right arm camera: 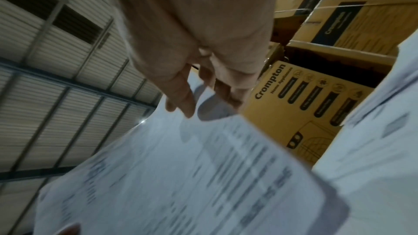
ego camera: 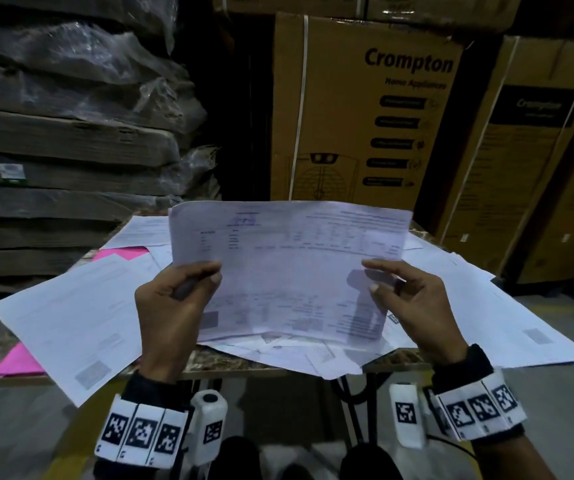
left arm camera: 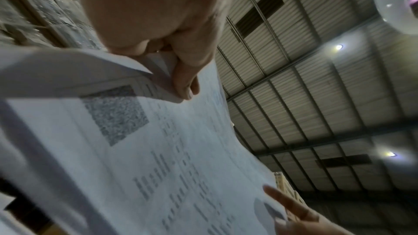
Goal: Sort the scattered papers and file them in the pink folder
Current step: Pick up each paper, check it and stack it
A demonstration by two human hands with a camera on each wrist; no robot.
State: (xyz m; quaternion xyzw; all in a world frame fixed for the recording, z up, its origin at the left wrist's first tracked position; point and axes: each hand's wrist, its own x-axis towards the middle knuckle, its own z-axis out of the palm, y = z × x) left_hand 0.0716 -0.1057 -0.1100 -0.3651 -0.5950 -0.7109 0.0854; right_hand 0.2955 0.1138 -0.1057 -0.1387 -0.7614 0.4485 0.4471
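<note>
I hold a printed sheet (ego camera: 289, 268) upright above the table. My left hand (ego camera: 206, 278) pinches its left edge, thumb in front and fingers curled behind; in the left wrist view the left hand (left arm camera: 183, 81) grips a curled paper edge (left arm camera: 158, 71). My right hand (ego camera: 379, 275) is at the sheet's right edge with fingers fairly straight, casting a shadow on it; contact is unclear. The right wrist view shows those straight fingers (right arm camera: 183, 101) over the sheet (right arm camera: 181, 176). The pink folder (ego camera: 122, 252) lies under scattered papers (ego camera: 67, 320), one corner (ego camera: 19, 362) showing at the front left.
The small marble-topped table (ego camera: 216, 362) is covered with loose sheets that overhang its edges (ego camera: 507, 317). Tall Crompton cartons (ego camera: 365, 109) stand close behind it. Plastic-wrapped flat cartons (ego camera: 71, 133) are stacked at the left. Grey floor lies on both sides.
</note>
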